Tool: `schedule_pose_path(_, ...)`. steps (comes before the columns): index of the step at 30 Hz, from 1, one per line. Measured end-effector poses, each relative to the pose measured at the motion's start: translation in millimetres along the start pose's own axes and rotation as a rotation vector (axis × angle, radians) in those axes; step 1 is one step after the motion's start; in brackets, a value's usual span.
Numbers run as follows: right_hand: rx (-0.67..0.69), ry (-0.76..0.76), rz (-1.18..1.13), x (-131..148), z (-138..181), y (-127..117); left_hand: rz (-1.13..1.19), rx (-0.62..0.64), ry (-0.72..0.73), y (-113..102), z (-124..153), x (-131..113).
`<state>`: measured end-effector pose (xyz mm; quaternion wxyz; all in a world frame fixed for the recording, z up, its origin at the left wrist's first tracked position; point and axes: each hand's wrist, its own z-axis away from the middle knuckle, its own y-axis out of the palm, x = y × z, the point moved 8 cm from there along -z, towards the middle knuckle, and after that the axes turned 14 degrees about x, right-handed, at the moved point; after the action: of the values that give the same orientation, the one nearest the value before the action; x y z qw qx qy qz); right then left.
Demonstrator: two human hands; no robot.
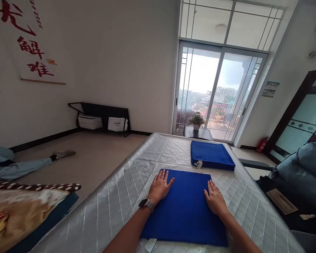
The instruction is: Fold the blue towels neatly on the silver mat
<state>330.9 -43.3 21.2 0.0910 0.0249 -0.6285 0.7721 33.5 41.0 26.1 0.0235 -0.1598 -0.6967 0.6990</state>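
A flat blue fabric piece (185, 207), roughly square, lies on the silvery quilted table cover (116, 196), with a white tag (151, 245) poking out at its near left corner. My left hand (160, 186) rests palm down on its far left edge, fingers stretched out. On the far right edge lies my right hand (215, 197), also flat with the thumb spread inward. Neither hand grips anything. Just beyond, a neat stack of blue fabric pieces (212, 153) sits on the table, white tags (198, 164) hanging at its front left corner.
To the left is a surface covered by a patterned blanket (28, 207); behind it a person's leg (23, 168) stretches out. A potted plant (197, 120) stands on a dark chair (200, 133) past the table's far end. A dark leather sofa (302, 172) is at right.
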Motion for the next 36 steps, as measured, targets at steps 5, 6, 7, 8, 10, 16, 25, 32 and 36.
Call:
schedule_pose_path(5, -0.005, 0.021, 0.001, 4.7, -14.6, -15.0, 0.01, -0.002, 0.012, -0.7, 0.8, -0.2)
schedule_pose_path(6, -0.015, 0.023, 0.001, 6.4, -18.8, -18.9, 0.012, -0.004, 0.011, -0.6, 0.5, 0.0)
schedule_pose_path(7, -0.022, 0.025, 0.001, 8.1, -23.1, -22.2, 0.013, -0.006, 0.008, -0.3, 0.1, 0.4)
schedule_pose_path(8, -0.027, 0.027, 0.001, 9.5, -27.3, -24.5, 0.014, -0.006, 0.006, 0.2, -0.4, 0.8)
schedule_pose_path(10, -0.029, 0.031, -0.003, 10.6, -34.6, -25.7, 0.017, -0.005, 0.0, 1.6, -1.5, 1.8)
schedule_pose_path(16, -0.042, 0.035, -0.005, 4.6, -43.7, -16.1, 0.007, 0.008, -0.003, 5.1, -4.2, 4.1)
schedule_pose_path(25, -0.065, 0.019, -0.058, 1.4, -45.7, -14.8, -0.069, 0.047, -0.007, 14.2, -7.8, 5.5)
schedule_pose_path(32, -0.081, 0.006, -0.103, 0.2, -44.2, -13.7, -0.188, 0.125, -0.09, 10.1, -20.9, 3.4)
schedule_pose_path(36, -0.088, 0.004, -0.11, 0.5, -43.0, -15.2, -0.16, 0.05, 0.057, 6.0, -31.3, -67.9)
